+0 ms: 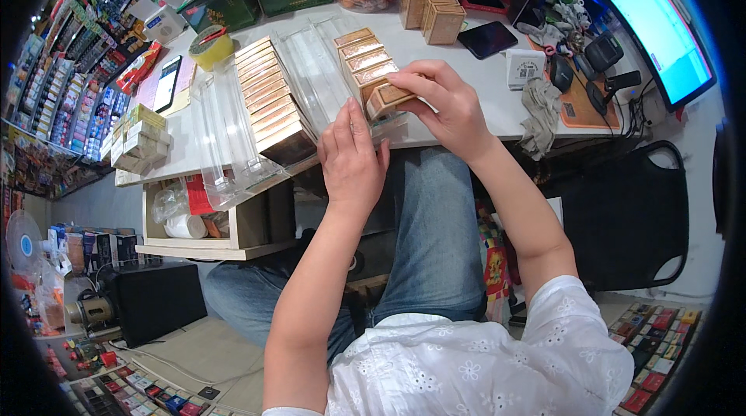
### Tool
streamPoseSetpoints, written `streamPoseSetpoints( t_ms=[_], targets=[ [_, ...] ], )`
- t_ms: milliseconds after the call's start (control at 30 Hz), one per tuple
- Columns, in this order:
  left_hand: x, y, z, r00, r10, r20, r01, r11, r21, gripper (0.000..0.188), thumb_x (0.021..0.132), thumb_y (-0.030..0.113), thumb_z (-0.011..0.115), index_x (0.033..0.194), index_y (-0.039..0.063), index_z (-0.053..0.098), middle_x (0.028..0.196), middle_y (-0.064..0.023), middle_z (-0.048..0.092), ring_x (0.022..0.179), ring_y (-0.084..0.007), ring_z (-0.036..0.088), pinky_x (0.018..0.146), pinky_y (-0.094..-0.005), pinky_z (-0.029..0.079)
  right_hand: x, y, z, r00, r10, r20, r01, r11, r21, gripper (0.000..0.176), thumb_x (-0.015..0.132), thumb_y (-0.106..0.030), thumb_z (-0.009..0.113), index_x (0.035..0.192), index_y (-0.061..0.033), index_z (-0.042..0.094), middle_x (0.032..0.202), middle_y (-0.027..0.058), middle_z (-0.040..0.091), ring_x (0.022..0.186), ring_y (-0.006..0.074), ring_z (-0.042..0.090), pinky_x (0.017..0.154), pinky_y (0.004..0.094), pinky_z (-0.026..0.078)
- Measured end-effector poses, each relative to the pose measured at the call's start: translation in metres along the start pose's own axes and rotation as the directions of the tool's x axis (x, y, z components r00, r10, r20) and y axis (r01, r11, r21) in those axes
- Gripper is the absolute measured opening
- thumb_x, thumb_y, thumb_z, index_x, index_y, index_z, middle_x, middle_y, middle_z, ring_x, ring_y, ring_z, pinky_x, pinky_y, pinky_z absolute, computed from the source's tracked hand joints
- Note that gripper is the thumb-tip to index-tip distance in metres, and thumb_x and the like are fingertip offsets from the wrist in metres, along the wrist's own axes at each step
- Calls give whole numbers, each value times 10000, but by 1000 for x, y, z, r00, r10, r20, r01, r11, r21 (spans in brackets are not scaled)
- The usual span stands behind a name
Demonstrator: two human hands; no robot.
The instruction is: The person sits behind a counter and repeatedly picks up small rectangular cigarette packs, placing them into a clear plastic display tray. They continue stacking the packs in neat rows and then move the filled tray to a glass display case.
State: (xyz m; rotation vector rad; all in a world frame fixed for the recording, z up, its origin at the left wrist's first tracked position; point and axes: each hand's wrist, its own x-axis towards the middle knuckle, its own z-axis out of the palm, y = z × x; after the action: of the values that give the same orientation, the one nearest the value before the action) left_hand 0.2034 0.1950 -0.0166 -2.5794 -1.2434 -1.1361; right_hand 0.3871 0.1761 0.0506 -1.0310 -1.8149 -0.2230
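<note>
Between the thumb and fingers of my right hand is a small gold box, tilted at the near end of a row of like gold boxes. That row stands in the right lane of a clear plastic display tray. My left hand lies flat with fingers extended along the tray's near edge, beside the held box; whether it grips the tray is hard to tell. A longer row of gold boxes fills another lane to the left. The tray's leftmost lane holds no boxes.
More gold boxes stand at the back near a black phone. White-and-yellow packs, a lit phone and a tape roll are on the left. Below, a drawer juts out. A monitor stands right.
</note>
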Motion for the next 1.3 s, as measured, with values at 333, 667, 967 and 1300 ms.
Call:
streamPoseSetpoints(
  t_ms=[333,667,967,1300],
  targets=[
    [0,0,1,1000,3,-9,-2,1000,8,906,767,216,821,1498,-67,366,1384,-184,479,1161,-373,511,1012,-463,420,-12,12,5,998,18,65,0,964,-266,488,803,-166,773,1277,-120,667,1291,124,595,1255,318,539,1044,421,430],
    [-1,0,1,1000,-9,13,8,999,35,880,782,220,812,1491,-67,376,1398,-182,473,1179,-364,499,1025,-457,408,6,146,-13,909,411,-77,-396,788,-472,707,863,-164,757,1506,-136,467,1605,141,363,1402,349,446,1104,428,425],
    [-1,0,0,1000,5,-1,-5,1000,24,888,773,222,819,1492,-61,380,1391,-178,477,1157,-359,506,1016,-447,416,-15,112,-35,940,319,-119,-339,842,-420,437,832,-55,745,1256,-83,641,1230,113,625,1099,316,639,930,382,534],
    [-1,0,1,1000,4,-16,-4,1000,3,912,751,199,825,1499,-54,369,1385,-181,486,1138,-366,519,1005,-458,423,-5,-14,-45,981,135,138,-150,983,103,514,729,50,770,1222,-50,666,1101,132,678,962,299,676,835,353,570]
  ],
)
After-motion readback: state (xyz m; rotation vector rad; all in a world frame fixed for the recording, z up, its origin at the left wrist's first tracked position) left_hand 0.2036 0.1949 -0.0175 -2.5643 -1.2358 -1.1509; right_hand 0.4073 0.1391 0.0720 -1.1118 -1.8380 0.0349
